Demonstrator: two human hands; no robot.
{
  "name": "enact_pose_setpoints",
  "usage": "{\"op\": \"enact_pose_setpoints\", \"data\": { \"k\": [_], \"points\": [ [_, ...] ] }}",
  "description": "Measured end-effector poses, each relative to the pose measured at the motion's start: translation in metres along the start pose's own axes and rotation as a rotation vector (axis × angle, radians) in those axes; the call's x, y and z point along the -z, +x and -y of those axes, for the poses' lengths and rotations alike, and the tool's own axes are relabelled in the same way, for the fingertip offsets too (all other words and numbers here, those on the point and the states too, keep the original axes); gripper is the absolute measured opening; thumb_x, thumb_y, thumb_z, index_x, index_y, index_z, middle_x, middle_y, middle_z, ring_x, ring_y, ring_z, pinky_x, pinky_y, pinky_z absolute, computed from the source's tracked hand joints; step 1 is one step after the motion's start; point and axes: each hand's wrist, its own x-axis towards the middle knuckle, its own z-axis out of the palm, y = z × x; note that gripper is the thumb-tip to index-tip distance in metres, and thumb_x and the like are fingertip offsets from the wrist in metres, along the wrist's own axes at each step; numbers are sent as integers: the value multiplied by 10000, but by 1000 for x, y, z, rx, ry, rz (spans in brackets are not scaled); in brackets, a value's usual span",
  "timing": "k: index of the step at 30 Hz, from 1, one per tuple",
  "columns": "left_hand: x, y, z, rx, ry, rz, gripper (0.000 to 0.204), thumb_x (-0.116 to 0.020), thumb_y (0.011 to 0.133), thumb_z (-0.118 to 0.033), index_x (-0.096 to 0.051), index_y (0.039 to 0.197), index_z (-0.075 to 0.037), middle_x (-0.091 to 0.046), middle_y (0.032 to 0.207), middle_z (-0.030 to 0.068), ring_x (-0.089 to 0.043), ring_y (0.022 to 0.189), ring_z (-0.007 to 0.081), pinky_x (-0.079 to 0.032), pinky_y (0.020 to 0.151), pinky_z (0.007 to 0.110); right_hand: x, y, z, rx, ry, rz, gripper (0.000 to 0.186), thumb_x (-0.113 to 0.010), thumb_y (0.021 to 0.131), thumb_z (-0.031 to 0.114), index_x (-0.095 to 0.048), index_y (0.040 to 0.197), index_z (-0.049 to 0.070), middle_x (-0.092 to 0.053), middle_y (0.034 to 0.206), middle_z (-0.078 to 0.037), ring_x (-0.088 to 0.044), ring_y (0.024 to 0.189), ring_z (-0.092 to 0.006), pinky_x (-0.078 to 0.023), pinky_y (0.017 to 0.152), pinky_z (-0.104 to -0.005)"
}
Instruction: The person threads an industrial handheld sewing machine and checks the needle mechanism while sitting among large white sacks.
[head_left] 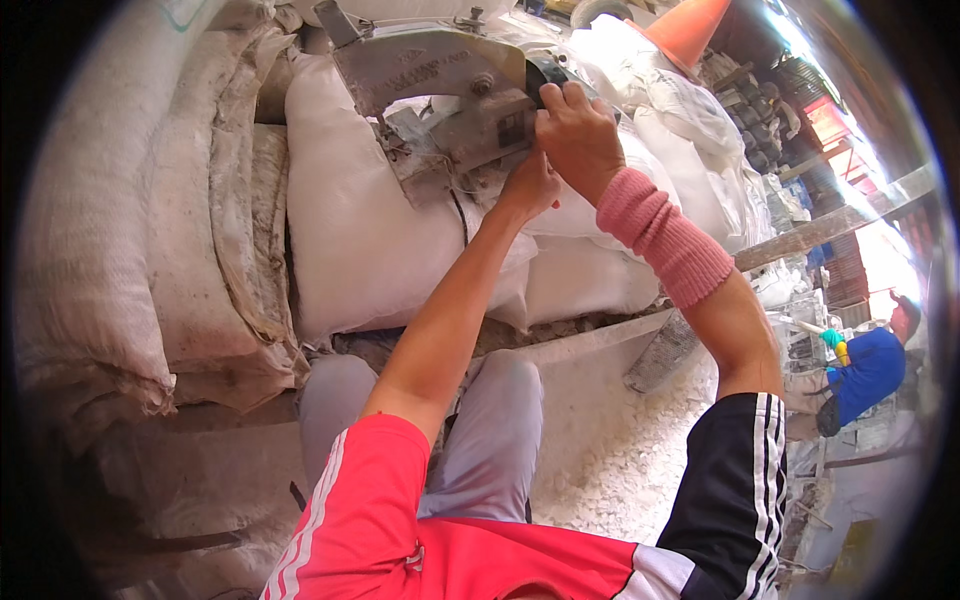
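Red cloth of the wearer's shirt (pixel 540 550) fills the bottom edge, its right sleeve black with white stripes, above grey trousers (pixel 495 430). Both arms stretch up to a grey, dusty metal machine (pixel 430 70) at the top middle, in front of and partly over a plump white sack (pixel 345 230). The right hand (pixel 580 135), below a pink wristband (pixel 665 235), has its fingers curled at the machine's dark right end. Just beneath it, the left hand (pixel 535 185) is bent inward beside the machine's lower edge; what either hand grasps is hidden, so I cannot tell. Bulging, dirty sacks (pixel 100 220) stand along the left. An orange cone (pixel 685 30) sits at upper right, and beyond a wooden beam (pixel 845 225) a person in blue (pixel 870 375) bends over.
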Motion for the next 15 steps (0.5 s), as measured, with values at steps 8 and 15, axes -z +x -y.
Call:
{"op": "enact_pose_setpoints", "data": {
  "k": [8, 15],
  "points": [
    [-5, 7, -3, -289, 52, -118, 342, -528, 876, -218, -534, 1149, -10, -661, 885, 172, -657, 603, 226, -506, 565, 337, 5, 12, 4, -8, -46, 244, 36, -620, 737, 106, -649, 731, 87, -580, 813, -40, -616, 793, -193, -529, 552, -296],
    [-3, 5, 7, -490, 126, -273, 306, -535, 879, -234, -559, 1120, -46, -653, 937, 118, -623, 944, 227, -467, 709, 346, 4, 20, 18, -98, -112, 294, 56, -616, 746, 99, -645, 771, 58, -600, 771, -70, -638, 724, -194, -532, 500, -284]
  ]
}}
